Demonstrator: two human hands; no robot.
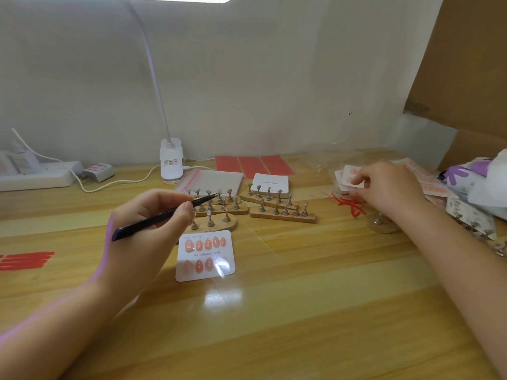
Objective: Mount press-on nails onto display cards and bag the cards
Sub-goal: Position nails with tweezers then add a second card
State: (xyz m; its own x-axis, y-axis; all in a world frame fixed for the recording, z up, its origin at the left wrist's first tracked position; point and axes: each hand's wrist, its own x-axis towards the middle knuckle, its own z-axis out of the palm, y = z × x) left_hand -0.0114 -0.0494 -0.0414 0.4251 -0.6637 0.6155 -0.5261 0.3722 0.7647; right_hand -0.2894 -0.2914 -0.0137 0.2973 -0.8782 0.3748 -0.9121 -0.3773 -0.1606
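On the wooden table (301, 311), a white display card (205, 255) bearing orange press-on nails is lying flat. Just left, the left hand (148, 229) is pinching black tweezers (164, 215). Far right, the right hand (389, 187) is pinching a bagged card (349, 178).

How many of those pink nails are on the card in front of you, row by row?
Card with nails:
Top row: 5
Bottom row: 3 plain to see; glare hides the right end
Total seen: 8
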